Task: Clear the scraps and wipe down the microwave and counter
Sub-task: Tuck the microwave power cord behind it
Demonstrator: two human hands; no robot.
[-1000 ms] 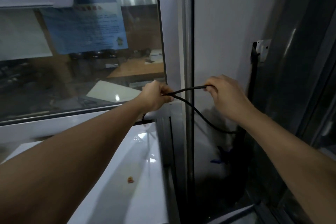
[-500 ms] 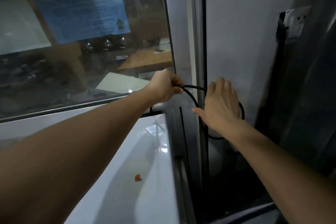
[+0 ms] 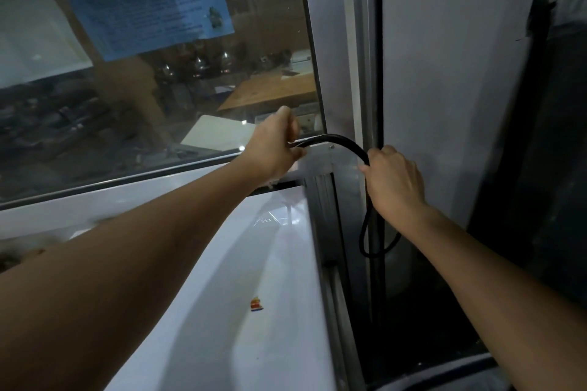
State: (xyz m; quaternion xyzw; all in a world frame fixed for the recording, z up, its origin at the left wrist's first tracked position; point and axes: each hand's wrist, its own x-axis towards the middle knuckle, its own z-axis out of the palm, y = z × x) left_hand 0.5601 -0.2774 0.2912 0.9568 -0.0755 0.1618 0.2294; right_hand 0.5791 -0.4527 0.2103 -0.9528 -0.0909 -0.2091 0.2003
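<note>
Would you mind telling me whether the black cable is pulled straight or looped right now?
Looped. The black cable arcs from the left hand to the right hand, then hangs in a loop below it.

left arm: bare from the near edge of view to the wrist, no sleeve showing
right arm: bare likewise, no cuff or sleeve in view
left hand: no glove; no ring or band visible
right hand: no glove; knuckles and back of the hand plain, no ring seen
wrists: no watch or strap on either
nails: possibly short and unpainted, but the light is dim and they are too small to tell
</note>
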